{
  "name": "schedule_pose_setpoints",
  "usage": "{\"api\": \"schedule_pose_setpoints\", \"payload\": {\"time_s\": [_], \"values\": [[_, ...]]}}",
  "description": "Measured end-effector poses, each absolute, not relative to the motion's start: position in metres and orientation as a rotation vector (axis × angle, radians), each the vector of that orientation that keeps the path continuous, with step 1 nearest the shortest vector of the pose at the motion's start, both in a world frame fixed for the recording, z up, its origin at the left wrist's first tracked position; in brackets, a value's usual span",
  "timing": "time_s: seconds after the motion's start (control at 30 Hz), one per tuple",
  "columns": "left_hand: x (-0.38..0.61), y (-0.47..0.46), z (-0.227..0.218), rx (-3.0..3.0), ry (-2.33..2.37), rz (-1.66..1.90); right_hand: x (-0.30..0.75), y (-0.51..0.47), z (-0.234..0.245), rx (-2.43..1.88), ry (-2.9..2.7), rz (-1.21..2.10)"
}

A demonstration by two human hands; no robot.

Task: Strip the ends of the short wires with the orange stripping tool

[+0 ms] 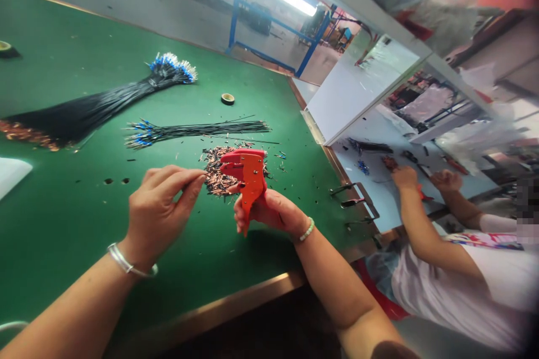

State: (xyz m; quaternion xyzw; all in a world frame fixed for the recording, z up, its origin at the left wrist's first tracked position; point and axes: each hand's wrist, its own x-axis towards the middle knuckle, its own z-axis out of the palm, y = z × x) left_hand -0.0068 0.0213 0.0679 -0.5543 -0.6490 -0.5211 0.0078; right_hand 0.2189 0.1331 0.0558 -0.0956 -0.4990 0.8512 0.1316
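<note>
My right hand (pixel 275 210) is wrapped round the handles of a red and orange wire stripper (pixel 254 171), held up over the green table. Just left of its jaws, my left hand (pixel 162 205) is closed in a pinch; whatever sits between thumb and forefinger is too small to make out. Behind the tool lies a pile of short wire scraps (pixel 214 182), partly hidden by it. Beyond the pile, a thin bundle of black wires (pixel 202 129) with blue and silver ends lies flat. Farther left is a thicker bundle of black wires (pixel 96 109), its near end copper-coloured.
A tape roll (pixel 228 99) lies beyond the thin bundle, and another roll (pixel 6 49) is at the far left. Metal brackets (pixel 356 202) stand at the table's right edge. At the adjoining pale table (pixel 379 202), a co-worker (pixel 455 269) has both hands near similar wires.
</note>
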Motion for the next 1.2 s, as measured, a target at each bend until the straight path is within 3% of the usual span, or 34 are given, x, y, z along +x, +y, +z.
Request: {"api": "schedule_pose_setpoints", "payload": {"time_s": [0.37, 1.2], "values": [[-0.0024, 0.0214, 0.0643, -1.786, -1.943, -1.573, 0.2147, 0.1295, 0.0470, -0.385, -1.333, 2.595], [-0.0096, 0.0222, 0.0593, -1.894, -1.684, -1.431, 0.2170, 0.1287, 0.0499, -0.532, -1.575, 2.382]]}}
